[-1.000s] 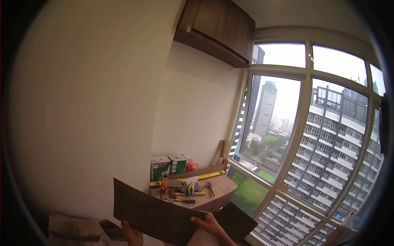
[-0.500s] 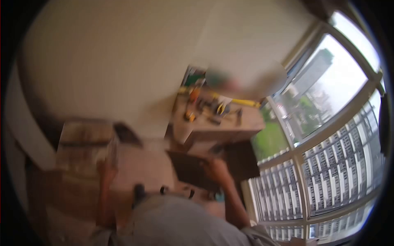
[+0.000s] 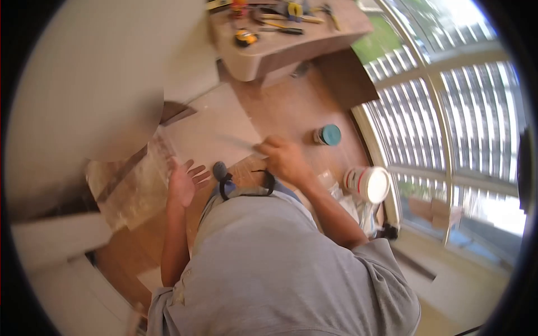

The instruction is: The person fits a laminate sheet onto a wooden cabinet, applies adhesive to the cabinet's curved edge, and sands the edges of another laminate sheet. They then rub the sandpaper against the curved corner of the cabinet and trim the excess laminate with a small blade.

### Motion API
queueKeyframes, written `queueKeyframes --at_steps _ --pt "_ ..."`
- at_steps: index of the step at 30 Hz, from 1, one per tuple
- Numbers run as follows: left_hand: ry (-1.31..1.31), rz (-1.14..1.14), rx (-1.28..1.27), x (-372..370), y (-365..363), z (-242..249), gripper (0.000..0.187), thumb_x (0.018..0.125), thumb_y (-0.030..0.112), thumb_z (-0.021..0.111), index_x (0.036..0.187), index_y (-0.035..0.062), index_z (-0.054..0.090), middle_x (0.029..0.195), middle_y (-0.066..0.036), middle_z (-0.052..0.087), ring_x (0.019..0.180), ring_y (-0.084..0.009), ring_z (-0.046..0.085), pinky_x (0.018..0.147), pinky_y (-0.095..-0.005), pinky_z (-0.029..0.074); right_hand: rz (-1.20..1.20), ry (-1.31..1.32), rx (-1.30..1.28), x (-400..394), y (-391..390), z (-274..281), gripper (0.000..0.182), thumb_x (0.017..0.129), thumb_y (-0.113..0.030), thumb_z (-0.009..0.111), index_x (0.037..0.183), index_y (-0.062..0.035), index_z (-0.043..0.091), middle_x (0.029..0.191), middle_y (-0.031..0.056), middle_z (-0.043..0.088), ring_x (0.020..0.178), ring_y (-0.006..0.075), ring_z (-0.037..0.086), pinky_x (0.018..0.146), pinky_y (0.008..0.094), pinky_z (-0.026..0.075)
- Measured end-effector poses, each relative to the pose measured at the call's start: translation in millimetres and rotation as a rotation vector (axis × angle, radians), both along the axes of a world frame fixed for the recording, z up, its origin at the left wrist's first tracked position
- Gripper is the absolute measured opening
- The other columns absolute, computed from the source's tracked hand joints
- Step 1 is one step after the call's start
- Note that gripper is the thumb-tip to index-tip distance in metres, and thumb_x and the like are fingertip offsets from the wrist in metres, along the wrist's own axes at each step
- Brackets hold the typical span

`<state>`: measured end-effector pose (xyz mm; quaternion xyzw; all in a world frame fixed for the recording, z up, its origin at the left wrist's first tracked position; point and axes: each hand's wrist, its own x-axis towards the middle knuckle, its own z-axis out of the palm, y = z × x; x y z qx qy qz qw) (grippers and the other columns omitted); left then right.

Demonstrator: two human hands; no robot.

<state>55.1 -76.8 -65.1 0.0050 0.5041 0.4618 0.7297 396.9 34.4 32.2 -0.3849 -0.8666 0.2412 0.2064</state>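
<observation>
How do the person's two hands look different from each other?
The left hand is open with its fingers spread, but the right hand has its fingers curled in.

A thin, blurry strip seems pinched in the right hand, while the left hand looks empty.

The right hand is closer to the jar with the blue-green lid than the left hand is.

Both hands are bare.
</observation>
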Motion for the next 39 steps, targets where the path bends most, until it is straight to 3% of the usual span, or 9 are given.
queueKeyframes --at_steps 3,8,14,19,21,25,30,36,39 --pt "-0.145 -0.063 -0.046 0 46 6 0.085 0.098 0.061 0.07 0.15 -0.004 0.05 0.133 -0.016 0.066 0.127 -0.0329 0.064 0.101 -0.0475 0.055 0.127 0.003 0.037 -19 -10 -13 0.026 0.088 -0.016 0.065 0.113 -0.0121 0.073 0.099 0.0097 0.065 0.099 0.0315 0.064 0.087 0.0449 0.052" --pt "-0.011 -0.042 -0.141 -10 103 -69 0.046 0.107 0.027 0.061 0.141 -0.0039 0.056 0.136 -0.019 0.067 0.128 -0.0338 0.065 0.108 -0.0531 0.056 0.03 0.057 0.008 -10 -35 -19 0.021 0.09 -0.02 0.063 0.107 -0.0109 0.071 0.098 0.01 0.064 0.098 0.0315 0.062 0.087 0.0452 0.051" --pt "-0.068 0.038 -0.09 -11 109 -120 0.04 0.105 0.005 0.054 0.144 -0.0056 0.052 0.147 -0.021 0.059 0.137 -0.0367 0.056 0.116 -0.0535 0.052 -0.322 0.04 -0.054 84 -62 -92 0.014 0.096 -0.02 0.062 0.099 -0.008 0.07 0.105 0.014 0.067 0.106 0.036 0.065 0.09 0.0475 0.052" --pt "0.166 0.291 -0.197 -10 94 -123 0.041 0.108 0.009 0.054 0.147 -0.0027 0.051 0.148 -0.022 0.058 0.139 -0.0379 0.054 0.114 -0.0543 0.053 -1.019 -0.178 -0.335 226 -139 -202 0.045 0.091 -0.005 0.062 0.136 -0.0085 0.067 0.128 0.0244 0.068 0.111 0.0448 0.068 0.096 0.0529 0.056" --pt "0.195 0.388 -0.195 -9 79 -125 0.039 0.108 0.01 0.054 0.145 -0.0021 0.052 0.146 -0.022 0.059 0.137 -0.0376 0.055 0.112 -0.0545 0.053 -1.038 -0.331 -0.641 269 -165 -206 0.05 0.094 -0.013 0.065 0.143 -0.0071 0.06 0.129 0.0266 0.067 0.117 0.046 0.066 0.098 0.0543 0.056" --pt "0.246 0.493 -0.216 30 45 -104 0.037 0.108 0.013 0.057 0.141 -0.0002 0.053 0.142 -0.02 0.06 0.133 -0.0354 0.057 0.113 -0.0536 0.052 -0.825 -0.242 -0.79 328 -200 -299 0.029 0.095 -0.025 0.065 0.105 -0.0006 0.076 0.107 0.0299 0.074 0.104 0.0483 0.07 0.093 0.0555 0.056" --pt "0.411 0.422 -0.257 94 9 -86 0.046 0.107 0.018 0.061 0.148 0.0005 0.047 0.147 -0.018 0.054 0.135 -0.0334 0.052 0.12 -0.0507 0.044 -0.66 -0.213 -0.884 365 -156 -380 0.034 0.096 -0.03 0.063 0.108 -0.0007 0.075 0.105 0.0282 0.074 0.1 0.0483 0.07 0.091 0.0547 0.055" --pt "0.418 0.346 -0.332 125 -9 -157 0.049 0.108 0.014 0.059 0.153 0.0016 0.043 0.153 -0.019 0.049 0.142 -0.036 0.047 0.123 -0.0532 0.041 -0.965 0.037 -0.869 374 10 -506 0.042 0.098 -0.038 0.062 0.115 -0.001 0.075 0.108 0.0285 0.075 0.109 0.0455 0.071 0.096 0.0491 0.054" --pt "0.49 0.25 -0.37 152 -4 -182 0.05 0.108 0.013 0.058 0.154 0.0025 0.041 0.153 -0.019 0.048 0.142 -0.037 0.048 0.121 -0.0553 0.042 -1.006 0.004 -0.737 381 81 -601 0.058 0.096 -0.038 0.067 0.136 0.0039 0.064 0.133 0.0316 0.067 0.127 0.0459 0.062 0.11 0.0482 0.049"
